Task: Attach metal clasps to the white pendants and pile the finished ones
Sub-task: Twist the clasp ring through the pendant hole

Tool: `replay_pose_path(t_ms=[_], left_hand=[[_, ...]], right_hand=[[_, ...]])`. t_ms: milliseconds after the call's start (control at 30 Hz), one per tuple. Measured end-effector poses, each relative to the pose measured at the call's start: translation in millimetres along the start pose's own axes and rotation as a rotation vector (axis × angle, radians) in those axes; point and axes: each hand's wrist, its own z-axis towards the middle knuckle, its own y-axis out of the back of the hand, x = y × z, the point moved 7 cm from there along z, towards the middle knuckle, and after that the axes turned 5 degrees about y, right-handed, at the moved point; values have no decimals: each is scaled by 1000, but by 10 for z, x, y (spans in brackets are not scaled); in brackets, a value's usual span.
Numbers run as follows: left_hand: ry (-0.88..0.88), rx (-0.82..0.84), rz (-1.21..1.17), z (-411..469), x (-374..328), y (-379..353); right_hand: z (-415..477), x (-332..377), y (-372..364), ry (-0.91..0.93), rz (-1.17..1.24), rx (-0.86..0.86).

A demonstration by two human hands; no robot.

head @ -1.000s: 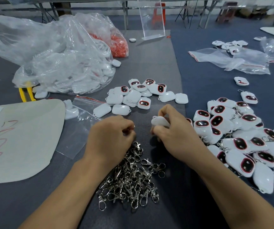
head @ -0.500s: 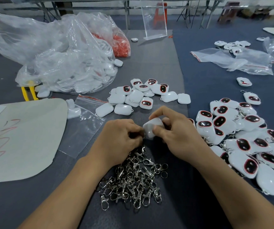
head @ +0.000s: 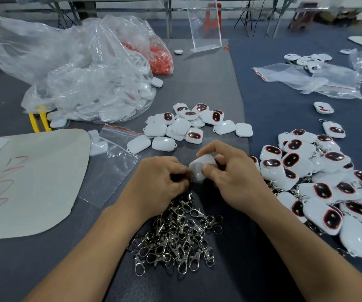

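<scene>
The grey tabletop (head: 208,83) carries the work. Above the heap of metal clasps (head: 175,236) near its front edge, the right hand (head: 230,182) pinches a white pendant (head: 199,167). The left hand (head: 156,188) curls against the pendant's corner; whether it pinches a clasp is hidden. Likely trouble: the smooth shell twists, so the clasp misses its loop and drops into the tangle.

The tabletop (head: 208,88) is lit brightly and evenly from overhead, so that only a soft shadow is cast just behind the heap of clasps (head: 175,240). Sharp glints are seen on the heap, and white glare on the plastic bag (head: 77,68) far behind and left of it. Far behind the heap, detail is blurred; lines are bowed toward the edges.
</scene>
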Motion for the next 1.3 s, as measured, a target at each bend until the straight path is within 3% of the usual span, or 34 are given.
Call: replay_pose_path(t_ms=[400,633,800,1000,1167,1300], left_hand=[[45,-37,-12,-1,42,3],[103,-102,-56,-5,77,37],[121,-197,-199,-26,75,86],[88,-193,-318,-19,2,103],[73,-169,-358,-26,-14,93],[12,-154,-186,-55,-65,115]], right_hand=[[7,47,14,-14,-41,49],[-51,-5,-29,-79,91,37],[-14,-117,-25,-224,434,-19],[-35,-148,-42,-371,726,36],[-54,-106,-32,-368,758,28],[-62,-26,-8,-246,693,-25]])
